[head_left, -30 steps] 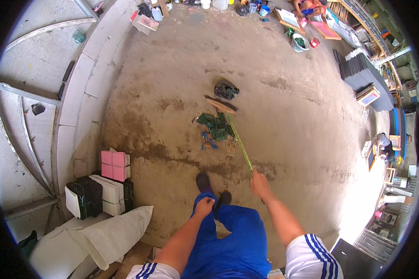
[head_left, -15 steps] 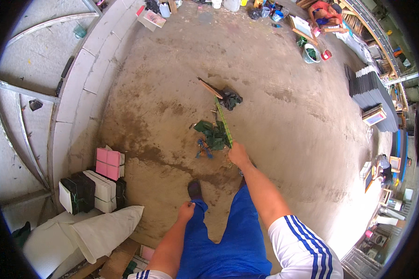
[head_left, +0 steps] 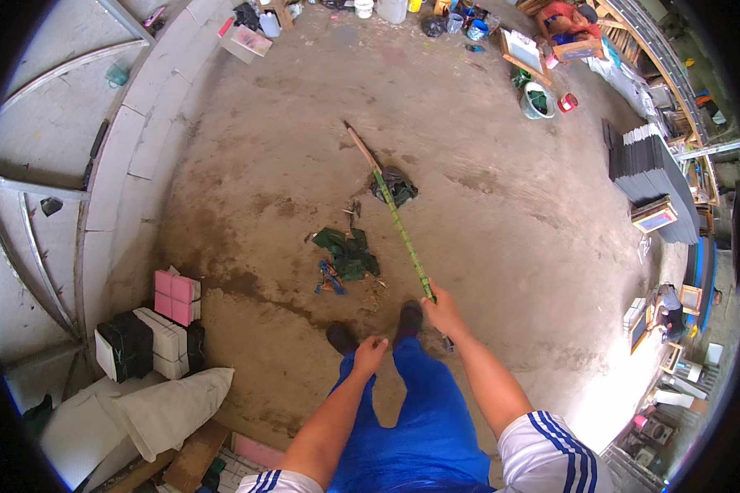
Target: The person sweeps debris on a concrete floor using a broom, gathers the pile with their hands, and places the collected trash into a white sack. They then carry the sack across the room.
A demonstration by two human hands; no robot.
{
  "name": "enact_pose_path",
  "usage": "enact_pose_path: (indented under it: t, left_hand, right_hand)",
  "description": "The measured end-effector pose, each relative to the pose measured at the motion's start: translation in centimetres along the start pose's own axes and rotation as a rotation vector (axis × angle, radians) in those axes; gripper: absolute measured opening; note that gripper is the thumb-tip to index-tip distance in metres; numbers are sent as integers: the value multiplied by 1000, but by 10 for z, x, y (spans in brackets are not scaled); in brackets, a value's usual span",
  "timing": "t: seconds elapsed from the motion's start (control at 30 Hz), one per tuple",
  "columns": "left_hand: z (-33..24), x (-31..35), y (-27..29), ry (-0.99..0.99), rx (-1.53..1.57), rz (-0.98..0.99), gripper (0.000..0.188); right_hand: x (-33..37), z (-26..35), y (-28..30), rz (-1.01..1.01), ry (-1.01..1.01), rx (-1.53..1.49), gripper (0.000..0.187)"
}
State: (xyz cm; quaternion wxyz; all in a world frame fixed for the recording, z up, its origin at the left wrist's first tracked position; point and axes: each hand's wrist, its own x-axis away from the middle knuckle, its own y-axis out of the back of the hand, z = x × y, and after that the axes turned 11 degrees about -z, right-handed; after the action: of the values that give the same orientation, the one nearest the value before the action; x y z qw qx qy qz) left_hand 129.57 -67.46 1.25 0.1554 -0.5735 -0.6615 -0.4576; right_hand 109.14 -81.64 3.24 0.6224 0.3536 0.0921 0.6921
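Observation:
My right hand (head_left: 442, 311) is closed around a long green-banded pole (head_left: 404, 236). The pole slants away to the upper left and ends in a brown, wood-coloured length; the kind of tool does not show clearly. A crumpled black plastic bag (head_left: 399, 191) lies beside the pole's far part. Nearer my feet, left of the pole, is a heap of dark green plastic sheet (head_left: 349, 255) with blue scraps (head_left: 330, 279) and small bits of litter. My left hand (head_left: 370, 357) hangs in front of my left leg, fingers curled, with nothing visible in them.
Tied bundles in pink (head_left: 175, 297) and black (head_left: 124, 345) stand by the block wall at left, near a white sack (head_left: 177, 411). Stacked dark panels (head_left: 651, 181) stand at right. At the far right, a person (head_left: 569, 22) sits near a bucket (head_left: 537, 101).
My right hand and the pole's near end have shifted right and nearer, away from the green heap. My left hand has risen toward the middle. Both shoes now show; the view has shifted slightly.

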Motion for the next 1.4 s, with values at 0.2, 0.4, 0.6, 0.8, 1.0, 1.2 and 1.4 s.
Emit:
enact_pose_path:
  t: [0.2,0.4,0.6,0.8,1.0,1.2,1.4]
  left_hand:
    - [-27,-108,-32,-72,-51,-51,54]
    - [-75,-276,-74,-160,-227,-160,44]
    - [-90,-487,-145,-99,-151,-190,58]
    - [-151,-595,-203,-76,-234,-272,59]
    - [-133,-541,-208,-53,10,-552,32]
    - [-48,-475,-176,-181,-77,-463,24]
    - [-8,-583,-152,-149,46,-598,47]
  right_hand:
    - [-47,-11,8,-55,-169,3,61]
    - [-104,-95,-57,-239,-113,53,61]
    - [-124,-159,-81,-64,-308,-65,60]
    - [-139,-201,-57,58,-249,-33,63]
    - [-145,-202,-68,-18,-211,-64,63]
    - [-152,-216,-102,55,-364,-17,59]
    - [-151,-239,-123,99,-482,-27,55]
